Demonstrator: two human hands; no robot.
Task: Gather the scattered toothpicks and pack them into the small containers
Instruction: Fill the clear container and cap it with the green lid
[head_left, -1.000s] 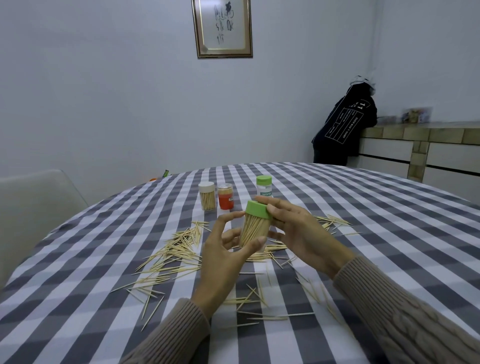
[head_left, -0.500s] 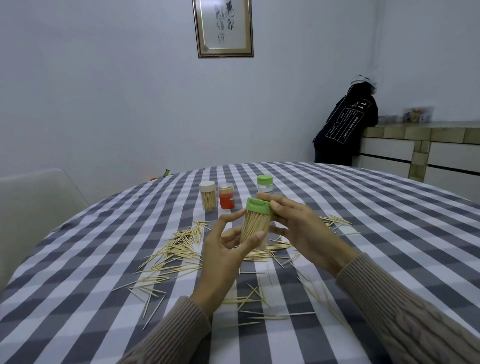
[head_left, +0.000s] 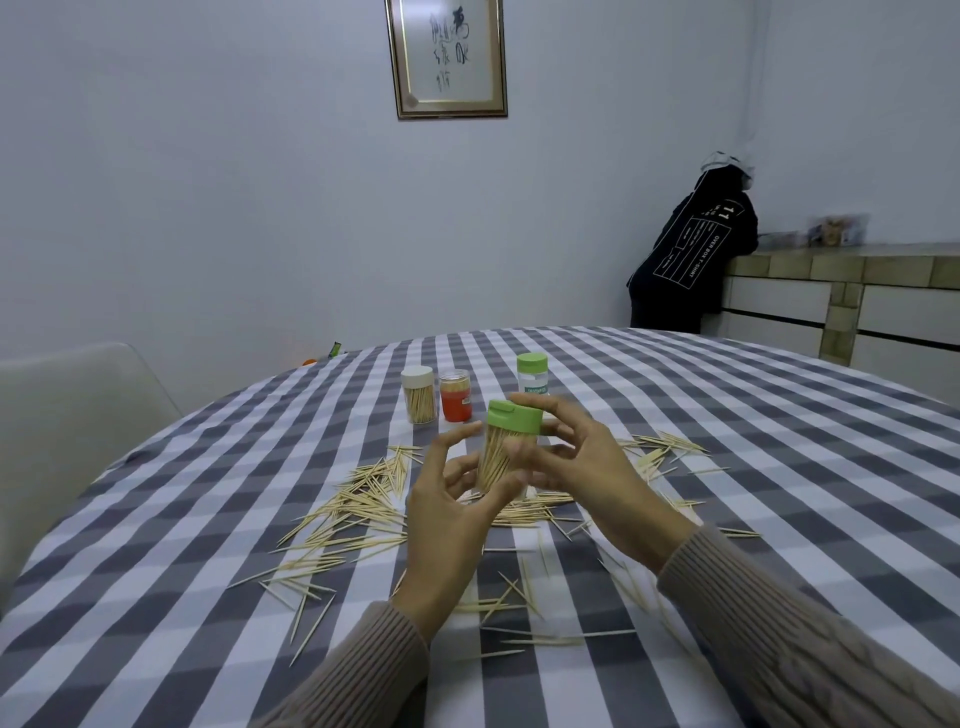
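Above the checked worktop (head_left: 727, 441), the left hand (head_left: 447, 525) grips the base of a clear container (head_left: 501, 460) packed with toothpicks, raised probably so the right hand (head_left: 576, 467), fingers curled on its green lid (head_left: 514, 417), can seat it. Behind stand a white-lidded jar (head_left: 418, 395) holding toothpicks, an orange jar (head_left: 456, 395) and a green-capped one (head_left: 532, 373), contents unclear. Loose toothpicks (head_left: 363, 499) lie scattered around.

You face pale wall, framed calligraphy (head_left: 448, 54) at 12 o'clock. Pale chair (head_left: 67, 415) at 9. Tiled counter (head_left: 852, 291) at 2, dark-jacketed person (head_left: 691, 260) leaning there. Checked worktop (head_left: 727, 441).
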